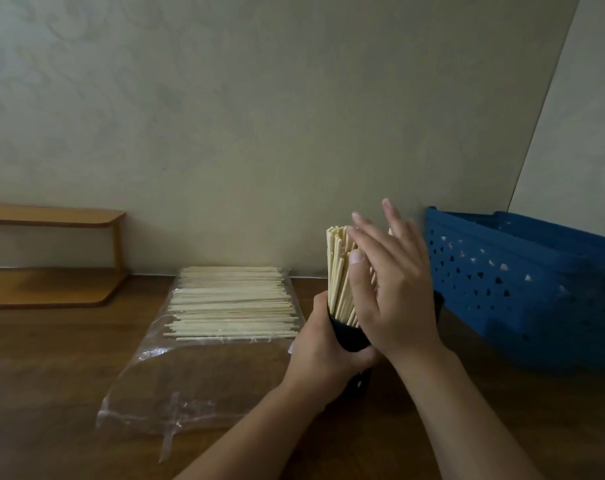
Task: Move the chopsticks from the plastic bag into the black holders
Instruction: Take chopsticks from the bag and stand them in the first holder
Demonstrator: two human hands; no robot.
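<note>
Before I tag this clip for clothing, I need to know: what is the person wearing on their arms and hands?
Nothing shows: the left hand and right hand are bare, without gloves, rings or a watch. Both forearms are uncovered to the frame's bottom edge; no sleeve is in view.

1. The plastic bag (pixel 197 372) was clear and crinkled, and lay flat on the wooden surface with its open, emptied end nearest the camera.
2. A stack of pale wooden chopsticks (pixel 231 303) lay horizontally inside the far end of the bag, sticks parallel.
3. The black holder (pixel 349 336) stood just right of the bag, tilted slightly, its lower part largely hidden.
4. A dense bundle of chopsticks (pixel 337 268) stood upright in the holder, their ends projecting well above its rim and fanning slightly left.
</note>
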